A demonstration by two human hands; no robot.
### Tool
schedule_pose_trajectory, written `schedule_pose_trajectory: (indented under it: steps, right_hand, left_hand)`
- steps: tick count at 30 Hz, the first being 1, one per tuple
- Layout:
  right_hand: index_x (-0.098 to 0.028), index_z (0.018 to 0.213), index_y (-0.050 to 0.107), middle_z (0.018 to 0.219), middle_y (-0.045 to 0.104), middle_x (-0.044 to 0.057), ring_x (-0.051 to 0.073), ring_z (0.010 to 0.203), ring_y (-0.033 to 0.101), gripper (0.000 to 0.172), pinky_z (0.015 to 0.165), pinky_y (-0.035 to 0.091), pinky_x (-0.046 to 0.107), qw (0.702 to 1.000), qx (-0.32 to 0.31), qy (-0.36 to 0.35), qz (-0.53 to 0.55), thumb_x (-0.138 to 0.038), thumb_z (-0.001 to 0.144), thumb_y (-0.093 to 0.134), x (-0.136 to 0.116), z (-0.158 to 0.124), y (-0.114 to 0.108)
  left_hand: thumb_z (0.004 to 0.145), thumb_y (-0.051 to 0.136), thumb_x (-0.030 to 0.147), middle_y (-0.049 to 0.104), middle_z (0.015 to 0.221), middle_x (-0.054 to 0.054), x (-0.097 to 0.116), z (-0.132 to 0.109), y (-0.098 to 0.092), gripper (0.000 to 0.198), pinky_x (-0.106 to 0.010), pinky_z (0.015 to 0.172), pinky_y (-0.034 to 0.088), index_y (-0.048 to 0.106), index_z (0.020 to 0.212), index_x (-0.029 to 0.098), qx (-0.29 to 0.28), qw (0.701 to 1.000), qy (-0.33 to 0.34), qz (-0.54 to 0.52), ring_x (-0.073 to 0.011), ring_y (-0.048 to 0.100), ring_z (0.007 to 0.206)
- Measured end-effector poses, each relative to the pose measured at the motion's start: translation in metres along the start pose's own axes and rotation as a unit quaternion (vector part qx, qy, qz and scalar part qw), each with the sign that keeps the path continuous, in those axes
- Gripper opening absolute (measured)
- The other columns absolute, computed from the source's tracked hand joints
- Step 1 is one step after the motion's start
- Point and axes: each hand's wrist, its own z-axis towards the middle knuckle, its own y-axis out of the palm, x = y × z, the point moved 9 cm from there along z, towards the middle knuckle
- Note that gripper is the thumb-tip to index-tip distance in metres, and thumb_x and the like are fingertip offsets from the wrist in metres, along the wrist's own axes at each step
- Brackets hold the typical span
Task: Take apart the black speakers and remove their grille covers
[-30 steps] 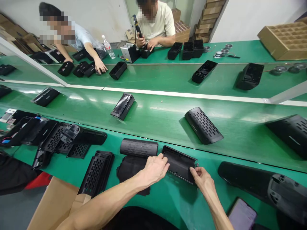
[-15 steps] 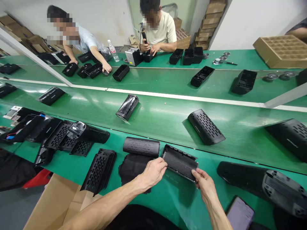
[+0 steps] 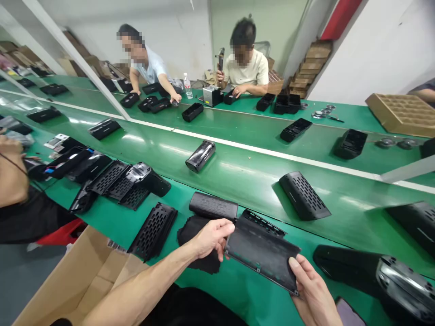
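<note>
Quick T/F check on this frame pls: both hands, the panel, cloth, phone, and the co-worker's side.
1. The left hand and right hand both hold the black panel. True.
2. The black cloth lies to the right of the right hand. False: it lies left of the panel, partly hidden by the left hand and forearm.
3. The water bottle is lying on its side. False: it stands upright.
4. A phone is partly visible beside the right hand. True.
5. The co-worker in the cream shirt holds a tool. True.
</note>
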Motion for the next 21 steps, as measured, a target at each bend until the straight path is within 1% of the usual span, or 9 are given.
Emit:
schedule_pose_trajectory:
  steps: [2, 3, 4, 6, 9, 11, 13, 16, 21]
  right_hand:
    - [-0.026, 0.106, 0.064, 0.098, 0.076, 0.004, 0.024, 0.074, 0.073, 0.060, 0.063, 0.060, 0.033, 0.998, -0.018, 0.049, 0.020, -0.047, 0.060, 0.096, 0.003, -0.014, 0.017]
    - [-0.027, 0.107, 0.064, 0.102, 0.077, 0.004, 0.025, 0.079, 0.074, 0.060, 0.065, 0.060, 0.033, 0.998, -0.026, 0.052, 0.019, -0.047, 0.061, 0.096, 0.002, -0.021, 0.024]
    - [-0.027, 0.109, 0.065, 0.106, 0.076, 0.004, 0.025, 0.083, 0.074, 0.059, 0.066, 0.060, 0.032, 0.999, -0.035, 0.040, 0.012, -0.048, 0.063, 0.095, -0.001, -0.026, 0.031]
    - [-0.028, 0.112, 0.066, 0.110, 0.076, 0.003, 0.025, 0.086, 0.074, 0.057, 0.065, 0.059, 0.031, 0.998, -0.054, 0.017, -0.006, -0.049, 0.065, 0.093, -0.005, -0.034, 0.039]
    - [-0.028, 0.105, 0.066, 0.102, 0.076, 0.003, 0.024, 0.080, 0.073, 0.058, 0.056, 0.055, 0.027, 0.997, -0.056, 0.036, -0.025, -0.047, 0.060, 0.096, 0.002, -0.033, 0.037]
    - [-0.029, 0.100, 0.067, 0.096, 0.076, 0.001, 0.022, 0.077, 0.072, 0.056, 0.054, 0.054, 0.024, 0.997, -0.052, 0.050, -0.031, -0.047, 0.057, 0.098, 0.008, -0.028, 0.032]
    - [-0.028, 0.099, 0.067, 0.097, 0.076, 0.001, 0.021, 0.080, 0.072, 0.053, 0.060, 0.056, 0.024, 0.996, -0.064, 0.043, -0.035, -0.046, 0.058, 0.098, 0.010, -0.025, 0.032]
    - [-0.027, 0.100, 0.069, 0.103, 0.076, 0.002, 0.023, 0.087, 0.072, 0.051, 0.070, 0.059, 0.027, 0.995, -0.090, 0.015, -0.048, -0.045, 0.061, 0.096, 0.007, -0.028, 0.041]
    - [-0.026, 0.111, 0.068, 0.113, 0.074, 0.006, 0.025, 0.098, 0.071, 0.058, 0.082, 0.060, 0.032, 0.992, -0.110, -0.023, -0.058, -0.042, 0.063, 0.097, -0.004, -0.043, 0.058]
  left_hand:
    - [0.081, 0.079, 0.056, 0.061, 0.062, 0.004, 0.004, -0.008, -0.001, 0.050, -0.020, 0.034, 0.050, 0.055, 0.100, 0.017, -0.005, 1.000, 0.027, -0.014, -0.0143, 0.063, 0.044]
    - [0.080, 0.081, 0.052, 0.060, 0.062, 0.004, 0.005, -0.013, -0.002, 0.048, -0.020, 0.035, 0.051, 0.055, 0.100, 0.017, -0.001, 0.999, 0.041, -0.025, -0.0131, 0.062, 0.043]
    - [0.079, 0.081, 0.049, 0.062, 0.063, 0.004, 0.005, -0.018, -0.003, 0.046, -0.020, 0.035, 0.052, 0.056, 0.100, 0.016, 0.000, 0.998, 0.050, -0.038, -0.0123, 0.061, 0.043]
    - [0.080, 0.080, 0.043, 0.064, 0.069, 0.002, 0.003, -0.030, -0.005, 0.042, -0.020, 0.035, 0.052, 0.058, 0.101, 0.015, -0.002, 0.996, 0.059, -0.060, -0.0115, 0.062, 0.044]
    - [0.081, 0.076, 0.035, 0.065, 0.074, 0.001, 0.002, -0.045, -0.009, 0.034, -0.018, 0.035, 0.052, 0.058, 0.102, 0.015, 0.000, 0.995, 0.069, -0.071, -0.0097, 0.061, 0.044]
    - [0.083, 0.075, 0.032, 0.065, 0.076, 0.001, 0.000, -0.052, -0.013, 0.031, -0.018, 0.035, 0.051, 0.058, 0.103, 0.015, 0.002, 0.994, 0.077, -0.071, -0.0086, 0.060, 0.044]
    - [0.084, 0.074, 0.033, 0.065, 0.078, 0.001, -0.001, -0.056, -0.018, 0.031, -0.017, 0.034, 0.051, 0.058, 0.103, 0.015, 0.004, 0.994, 0.085, -0.072, -0.0081, 0.060, 0.044]
    - [0.086, 0.074, 0.036, 0.064, 0.079, 0.002, -0.001, -0.062, -0.022, 0.032, -0.016, 0.034, 0.049, 0.057, 0.104, 0.016, 0.005, 0.993, 0.097, -0.071, -0.0077, 0.059, 0.045]
    - [0.082, 0.081, 0.033, 0.064, 0.089, 0.001, 0.010, -0.079, -0.023, 0.042, -0.014, 0.039, 0.050, 0.058, 0.113, 0.018, -0.014, 0.989, 0.134, -0.063, -0.0059, 0.058, 0.055]
